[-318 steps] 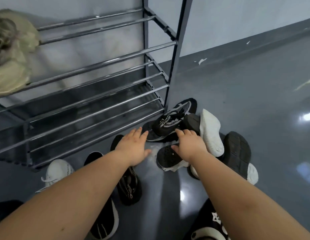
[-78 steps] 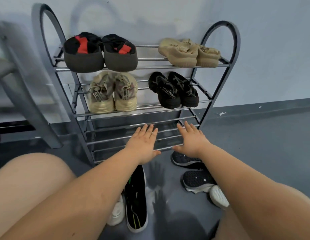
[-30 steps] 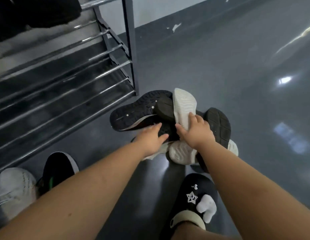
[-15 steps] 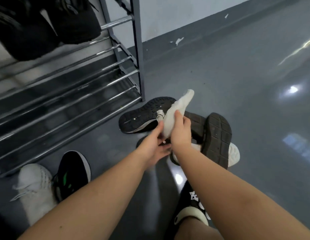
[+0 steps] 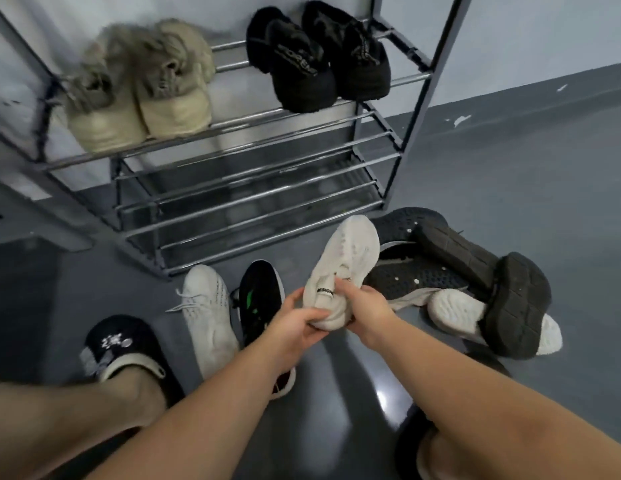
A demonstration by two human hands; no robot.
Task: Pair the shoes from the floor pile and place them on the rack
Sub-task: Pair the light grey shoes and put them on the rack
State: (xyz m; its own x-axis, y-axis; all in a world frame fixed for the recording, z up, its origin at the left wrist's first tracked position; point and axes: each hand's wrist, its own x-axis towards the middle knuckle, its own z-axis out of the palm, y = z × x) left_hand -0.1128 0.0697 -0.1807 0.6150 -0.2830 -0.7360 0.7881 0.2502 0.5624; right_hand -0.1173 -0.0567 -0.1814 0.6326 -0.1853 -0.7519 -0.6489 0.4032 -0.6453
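Note:
Both hands hold a white knit sneaker (image 5: 343, 261) off the floor, toe pointing away toward the rack. My left hand (image 5: 298, 322) cups its heel from below, and my right hand (image 5: 362, 311) grips the collar by the heel tab. A matching white sneaker (image 5: 207, 310) lies on the floor to the left, beside a black sneaker with green marks (image 5: 257, 299). To the right lies a pile of overturned shoes (image 5: 458, 271), black soles up, with a white sole (image 5: 454, 315) among them. The metal rack (image 5: 253, 209) stands behind, its two lowest shelves bare.
On the rack's upper visible shelf sit a beige pair (image 5: 139, 88) and a black pair (image 5: 316, 60). My feet in black slippers (image 5: 125, 348) rest at the lower left and lower right. Grey glossy floor stretches to the right, a pale wall behind.
The white sneaker has been lifted clear of the pile and turned upright, toe forward, with both hands now around its heel. The view has swung left and up, showing the rack's filled shelf.

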